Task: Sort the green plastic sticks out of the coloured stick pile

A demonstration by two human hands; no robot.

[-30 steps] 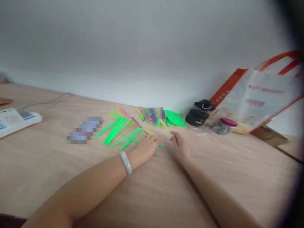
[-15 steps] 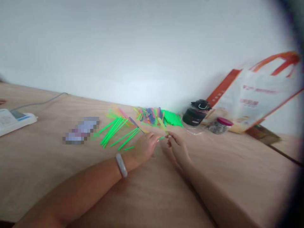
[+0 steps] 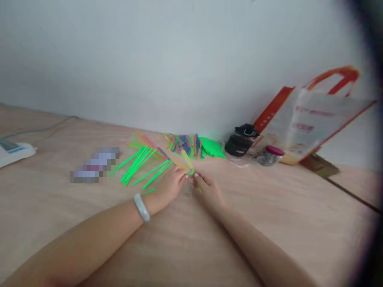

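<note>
My left hand [image 3: 170, 185], with a pale bangle [image 3: 141, 207] on its wrist, is closed in a pinch on a thin green strip [image 3: 189, 173]. Close beside it, my right hand [image 3: 210, 192] pinches a flat yellow stick [image 3: 187, 159] that points up and away. The green strip meets the yellow stick between the fingertips; whether the two are joined I cannot tell. Left of my hands lie several loose green strips [image 3: 136, 165]. A pile of coloured flat sticks [image 3: 183, 144] and a bundle of green strips [image 3: 213, 147] sit behind my hands.
A black bottle [image 3: 239, 141], a jar with a pink lid [image 3: 269, 155] and a white bag with orange handles [image 3: 311, 123] stand at the right by the wall. To the left are a blurred-out flat object [image 3: 95, 164] and a white device [image 3: 18, 153] with a cable.
My hands have come closer together, and the yellow stick has moved left to meet the green strip. The whole view has shifted slightly.
</note>
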